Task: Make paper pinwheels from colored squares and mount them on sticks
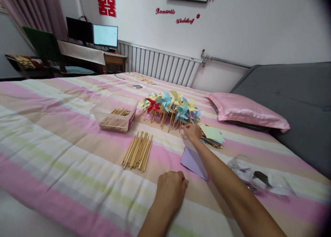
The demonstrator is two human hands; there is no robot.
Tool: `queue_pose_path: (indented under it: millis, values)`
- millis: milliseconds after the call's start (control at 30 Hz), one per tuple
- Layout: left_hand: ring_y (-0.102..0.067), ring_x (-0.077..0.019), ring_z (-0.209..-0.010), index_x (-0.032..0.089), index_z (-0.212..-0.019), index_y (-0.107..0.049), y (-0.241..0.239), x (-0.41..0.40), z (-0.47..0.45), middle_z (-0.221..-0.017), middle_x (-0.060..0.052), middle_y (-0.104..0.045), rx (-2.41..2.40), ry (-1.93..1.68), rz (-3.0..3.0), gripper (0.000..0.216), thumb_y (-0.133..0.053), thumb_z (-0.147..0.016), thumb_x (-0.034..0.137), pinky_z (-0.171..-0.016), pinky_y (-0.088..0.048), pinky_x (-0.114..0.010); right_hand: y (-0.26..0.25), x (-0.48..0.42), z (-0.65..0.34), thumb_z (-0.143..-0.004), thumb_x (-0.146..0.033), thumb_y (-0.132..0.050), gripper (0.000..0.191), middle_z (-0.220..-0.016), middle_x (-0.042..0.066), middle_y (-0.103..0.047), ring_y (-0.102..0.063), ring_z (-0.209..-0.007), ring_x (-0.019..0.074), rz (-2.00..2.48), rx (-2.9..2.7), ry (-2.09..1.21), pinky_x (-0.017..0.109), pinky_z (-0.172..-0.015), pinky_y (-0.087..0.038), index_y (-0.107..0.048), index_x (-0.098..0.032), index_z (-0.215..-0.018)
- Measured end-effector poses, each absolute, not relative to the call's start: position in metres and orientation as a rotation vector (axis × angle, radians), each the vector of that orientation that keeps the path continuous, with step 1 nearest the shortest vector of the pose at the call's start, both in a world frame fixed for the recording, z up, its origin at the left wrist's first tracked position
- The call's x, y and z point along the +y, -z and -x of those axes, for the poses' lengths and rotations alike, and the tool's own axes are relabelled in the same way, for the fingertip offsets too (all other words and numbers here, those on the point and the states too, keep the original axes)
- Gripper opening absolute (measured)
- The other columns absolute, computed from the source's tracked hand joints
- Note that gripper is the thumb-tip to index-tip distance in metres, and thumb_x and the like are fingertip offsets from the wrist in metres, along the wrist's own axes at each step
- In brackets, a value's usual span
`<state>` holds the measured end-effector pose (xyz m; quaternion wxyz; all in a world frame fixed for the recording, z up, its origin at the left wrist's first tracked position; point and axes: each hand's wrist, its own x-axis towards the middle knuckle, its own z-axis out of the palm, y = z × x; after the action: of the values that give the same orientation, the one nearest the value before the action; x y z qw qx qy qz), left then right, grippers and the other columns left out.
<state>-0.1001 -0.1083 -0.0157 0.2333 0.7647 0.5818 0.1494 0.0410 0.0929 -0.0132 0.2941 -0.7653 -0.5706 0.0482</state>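
My right hand [191, 131] reaches forward to the foot of a heap of paper pinwheels [170, 106] on wooden sticks, its fingers curled at the sticks' ends; what they hold, if anything, is hidden. Right beside it lies a stack of coloured paper squares [212, 135]. A lilac paper sheet [191, 161] lies flat under my right forearm. My left hand [170, 188] rests on the striped bedspread [64, 133] as a loose fist with nothing seen in it. A bundle of wooden sticks [137, 150] lies to its upper left.
A clear plastic box [116, 116] with more sticks stands left of the pinwheels. A crumpled clear bag with a dark object [256, 178] lies at right. A pink pillow [245, 111] and grey headboard [297, 99] are at right; radiator, desk and monitors stand behind.
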Motion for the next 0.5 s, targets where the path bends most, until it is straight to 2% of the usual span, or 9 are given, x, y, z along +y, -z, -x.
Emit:
queue_pose_path:
  millis: [200,300,433,500]
  values:
    - [-0.067,-0.0272,-0.084,0.019,-0.087,-0.071,0.017,-0.104,0.098,-0.087,-0.009,-0.074,1.610,-0.428,-2.109,0.029,-0.044,-0.087,0.031,-0.070,-0.043,-0.035,-0.017,0.037,-0.088,-0.076,-0.039,-0.061,0.026,-0.072,0.004,-0.075,-0.070,-0.067,0.0180,1.839,-1.641,-0.303,0.025,-0.067,-0.051,-0.075,-0.019,-0.085]
    - [-0.067,-0.0264,-0.085,0.019,-0.087,-0.071,0.016,-0.103,0.095,-0.088,-0.009,-0.074,1.618,-0.430,-2.138,0.029,-0.044,-0.087,0.031,-0.069,-0.041,-0.033,-0.025,-0.003,-0.114,-0.074,-0.038,-0.063,0.026,-0.065,0.003,-0.073,-0.070,-0.065,0.0188,1.784,-1.711,-0.414,0.025,-0.062,-0.050,-0.075,-0.018,-0.086]
    - [-0.066,-0.0245,-0.081,0.020,-0.084,-0.071,0.015,-0.102,0.089,-0.085,-0.009,-0.074,1.686,-0.445,-2.168,0.030,-0.044,-0.087,0.032,-0.065,-0.038,-0.031,-0.017,-0.046,-0.135,-0.070,-0.033,-0.067,0.020,-0.080,0.004,-0.075,-0.069,-0.075,0.0198,1.740,-1.800,-0.523,0.028,-0.069,-0.050,-0.074,-0.019,-0.084]
    - [-0.065,-0.0235,-0.077,0.020,-0.082,-0.070,0.016,-0.101,0.086,-0.081,-0.009,-0.073,1.745,-0.475,-2.158,0.030,-0.044,-0.088,0.032,-0.062,-0.036,-0.030,-0.006,-0.057,-0.139,-0.069,-0.030,-0.069,0.023,-0.087,0.006,-0.074,-0.068,-0.082,0.0213,1.735,-1.808,-0.537,0.030,-0.073,-0.050,-0.073,-0.019,-0.089]
